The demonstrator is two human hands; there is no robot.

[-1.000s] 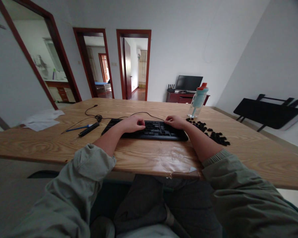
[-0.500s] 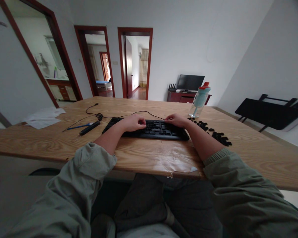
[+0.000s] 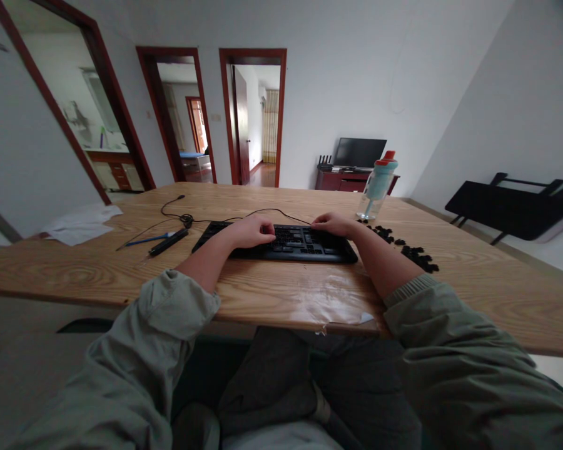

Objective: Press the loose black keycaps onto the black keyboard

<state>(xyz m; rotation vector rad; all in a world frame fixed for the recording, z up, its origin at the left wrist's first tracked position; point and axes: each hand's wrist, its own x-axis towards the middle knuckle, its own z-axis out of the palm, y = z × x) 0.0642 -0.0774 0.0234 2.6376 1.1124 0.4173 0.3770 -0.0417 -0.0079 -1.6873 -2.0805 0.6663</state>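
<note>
Closest to the wearer, grey-green sleeves point(image 3: 176, 309) reached forward over dark trousers point(image 3: 265, 375) to a wood-grained counter point(image 3: 258, 294). Clear film point(image 3: 328, 300) covered part of its near edge, with a small white scrap point(image 3: 366, 317) there at about 1 o'clock.

Straight ahead, at 12 o'clock, a black keyboard point(image 3: 304, 252) lay flat under both hands. The left hand point(image 3: 253, 231) was curled over its middle, thumb close to the fingertips; whether anything was pinched there could not be told. The right hand point(image 3: 334, 225) was loosely bent over the far right part, its grip likewise hidden.

At the keyboard's 3 o'clock lay scattered small black pieces point(image 3: 418, 257); at its 9 o'clock, a black-handled tool point(image 3: 169, 242) and a thin blue tool point(image 3: 146, 239). Beyond them, a black cable point(image 3: 186, 220) was bunched at its 10 o'clock.

Farther off, white sheets point(image 3: 84, 223) lay between the wearer's 10 and 11 o'clock, and a clear bottle point(image 3: 376, 187) stood upright at 1, in front of a dark red cabinet point(image 3: 340, 181) bearing a screen point(image 3: 359, 152).
</note>
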